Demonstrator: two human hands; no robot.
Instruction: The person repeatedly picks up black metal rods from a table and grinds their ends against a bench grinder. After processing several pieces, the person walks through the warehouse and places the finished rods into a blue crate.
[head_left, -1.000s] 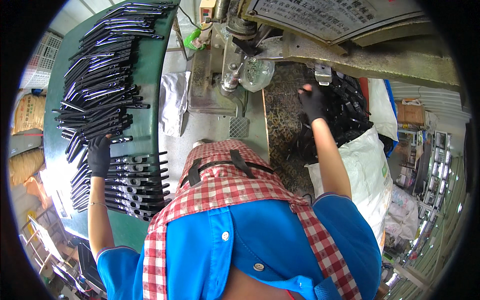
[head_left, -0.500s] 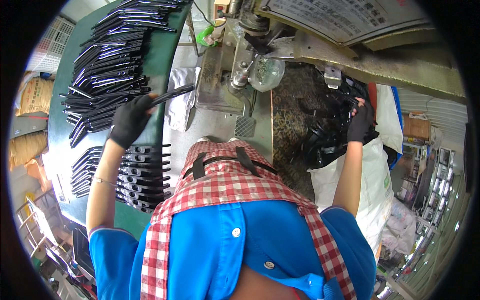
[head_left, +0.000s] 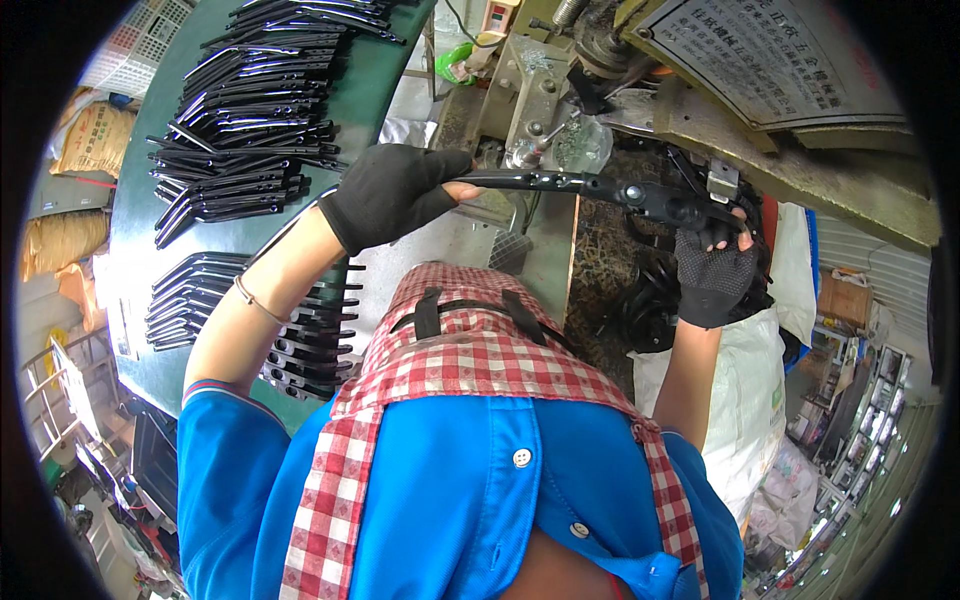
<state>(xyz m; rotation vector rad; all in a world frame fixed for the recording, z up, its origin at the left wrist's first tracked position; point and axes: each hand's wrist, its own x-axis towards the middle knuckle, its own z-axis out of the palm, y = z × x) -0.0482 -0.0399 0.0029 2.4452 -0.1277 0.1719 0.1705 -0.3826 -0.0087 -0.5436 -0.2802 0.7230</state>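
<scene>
Beyond the right edge of the green table, the left hand, fingers wrapped round a black tube, has carried it rightward from that table to seemingly meet a black fitting gripped by the right hand, apparently bringing both parts into line.

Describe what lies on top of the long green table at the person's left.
On the green table, glossy bent black tubes overlap farther off; bent black pieces lie nearer in a row. The bare left forearm crosses that row; what it covers there is hidden.
</scene>
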